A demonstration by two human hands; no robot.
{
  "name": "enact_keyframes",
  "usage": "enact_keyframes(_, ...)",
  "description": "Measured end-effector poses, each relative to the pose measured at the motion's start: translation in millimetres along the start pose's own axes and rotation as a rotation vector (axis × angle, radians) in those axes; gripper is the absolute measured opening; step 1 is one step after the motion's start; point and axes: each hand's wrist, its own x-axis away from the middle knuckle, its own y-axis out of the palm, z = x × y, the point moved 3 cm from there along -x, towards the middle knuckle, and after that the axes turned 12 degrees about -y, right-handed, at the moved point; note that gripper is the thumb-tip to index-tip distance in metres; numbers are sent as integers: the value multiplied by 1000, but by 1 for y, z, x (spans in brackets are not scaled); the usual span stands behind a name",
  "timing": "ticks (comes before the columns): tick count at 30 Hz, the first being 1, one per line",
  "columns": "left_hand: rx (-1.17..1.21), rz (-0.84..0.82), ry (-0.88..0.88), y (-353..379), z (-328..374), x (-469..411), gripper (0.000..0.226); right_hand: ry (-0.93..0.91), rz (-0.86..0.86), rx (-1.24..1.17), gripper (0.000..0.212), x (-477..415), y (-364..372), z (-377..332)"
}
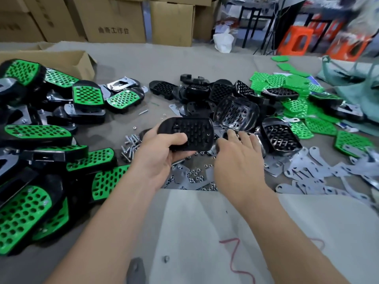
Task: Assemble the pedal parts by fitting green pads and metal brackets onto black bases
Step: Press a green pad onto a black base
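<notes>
Gripping a black base (190,130) by its near edge, left hand (158,158); right hand (238,162) spread loose over metal brackets (295,168).

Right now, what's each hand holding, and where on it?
Left hand grips a black base by its left end, thumb on top. Right hand holds nothing.
</notes>
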Motion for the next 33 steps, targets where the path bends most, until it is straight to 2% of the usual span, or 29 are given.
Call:
enact_keyframes(6, -19, 36, 45, 5, -5, 2, 30, 43, -37, -2, 42, 6, 6, -2)
enact_keyframes(10, -61, 67, 103, 5, -7, 1, 29, 41, 13, -43, 34, 4, 7, 4)
enact_keyframes(12, -53, 96, 121, 4, -7, 1, 25, -28, 46, -172, 26, 5, 7, 11)
enact_keyframes(14, -34, 115, 127, 2, -5, 2, 19, -24, 135, -387, 28, 6, -3, 25)
enact_keyframes(16, -50, 122, 128, 3, -7, 1, 11, 44, 241, -495, 39, 7, -11, 45)
enact_keyframes(19, -124, 135, 135, 13, -14, 6, 6, 190, 233, -590, 43, 11, -13, 74)
enact_keyframes(21, -194, 169, 149, 20, -19, 8, 12, 344, 419, -616, 39, 17, -26, 101)
enact_keyframes(23, -246, 192, 174, 24, -22, 9, 17, 460, 558, -522, 48, 22, -39, 133)
enact_keyframes(24, -247, 194, 177, 27, -22, 10, 18, 486, 526, -503, 56, 21, -42, 148)
enact_keyframes(26, -204, 189, 153, 38, -22, 9, 20, 521, 349, -519, 71, 13, -38, 175)
enact_keyframes(27, -175, 183, 133, 44, -23, 6, 20, 526, 248, -528, 69, 8, -32, 185)
enact_keyframes(30, -109, 124, 112, 64, -30, -3, 12, 520, 70, -457, 36, -8, -16, 200)
enact_keyframes(33, -118, 107, 122, 69, -40, -13, 14, 507, 26, -350, 30, -21, -4, 208)
